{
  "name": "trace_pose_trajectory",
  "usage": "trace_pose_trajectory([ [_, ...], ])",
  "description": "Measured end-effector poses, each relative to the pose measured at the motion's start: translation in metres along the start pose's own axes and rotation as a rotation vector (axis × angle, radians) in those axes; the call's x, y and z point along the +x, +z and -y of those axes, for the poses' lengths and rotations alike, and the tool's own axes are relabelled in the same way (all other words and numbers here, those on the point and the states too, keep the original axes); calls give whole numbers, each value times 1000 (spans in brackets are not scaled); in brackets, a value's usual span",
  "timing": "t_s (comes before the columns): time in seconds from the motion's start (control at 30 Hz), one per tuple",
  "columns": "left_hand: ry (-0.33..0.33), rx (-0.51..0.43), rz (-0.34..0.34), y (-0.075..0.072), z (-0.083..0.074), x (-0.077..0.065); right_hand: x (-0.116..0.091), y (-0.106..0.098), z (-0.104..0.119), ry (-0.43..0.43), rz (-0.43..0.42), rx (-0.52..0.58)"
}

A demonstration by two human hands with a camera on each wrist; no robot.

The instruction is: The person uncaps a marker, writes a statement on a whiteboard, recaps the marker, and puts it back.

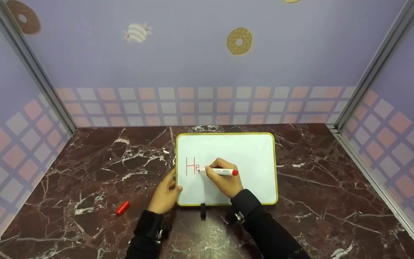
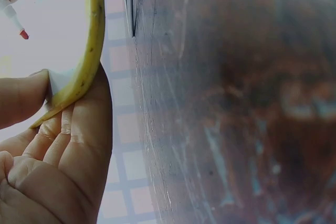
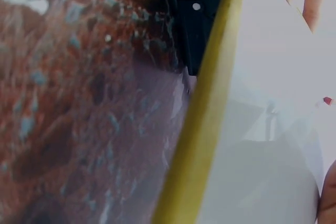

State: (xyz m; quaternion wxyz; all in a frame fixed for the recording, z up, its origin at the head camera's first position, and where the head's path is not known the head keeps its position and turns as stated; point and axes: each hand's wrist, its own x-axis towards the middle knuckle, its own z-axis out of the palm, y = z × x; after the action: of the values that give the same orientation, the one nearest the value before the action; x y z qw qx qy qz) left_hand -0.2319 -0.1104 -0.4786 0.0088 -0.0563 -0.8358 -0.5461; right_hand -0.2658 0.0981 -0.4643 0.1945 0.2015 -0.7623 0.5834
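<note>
A whiteboard with a yellow frame stands on the marbled table, bearing the red letters "He" at its left. My right hand holds a white marker with a red end, its tip at the "e". At the board's lower left edge is my left hand. In the left wrist view, the left hand pinches the yellow frame, thumb on the front and fingers behind. The right wrist view shows the frame and only the edge of the right hand.
A red marker cap lies on the table, left of my left hand. A black stand foot juts forward under the board. Patterned wall panels with metal corner posts enclose the table at the back and sides.
</note>
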Motion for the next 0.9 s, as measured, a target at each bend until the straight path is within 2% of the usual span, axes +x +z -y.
trace_pose_trajectory([
  [0.23, 11, -19, 3, 0, 1, -1, 1, -3, 1, -14, 7, -3],
  [0.6, -2, -42, 6, 0, 2, -1, 24, -5, 13, 3, -36, -17],
  [0.9, 11, -26, 6, 0, 2, 0, 25, -6, 4, -4, -17, -15],
])
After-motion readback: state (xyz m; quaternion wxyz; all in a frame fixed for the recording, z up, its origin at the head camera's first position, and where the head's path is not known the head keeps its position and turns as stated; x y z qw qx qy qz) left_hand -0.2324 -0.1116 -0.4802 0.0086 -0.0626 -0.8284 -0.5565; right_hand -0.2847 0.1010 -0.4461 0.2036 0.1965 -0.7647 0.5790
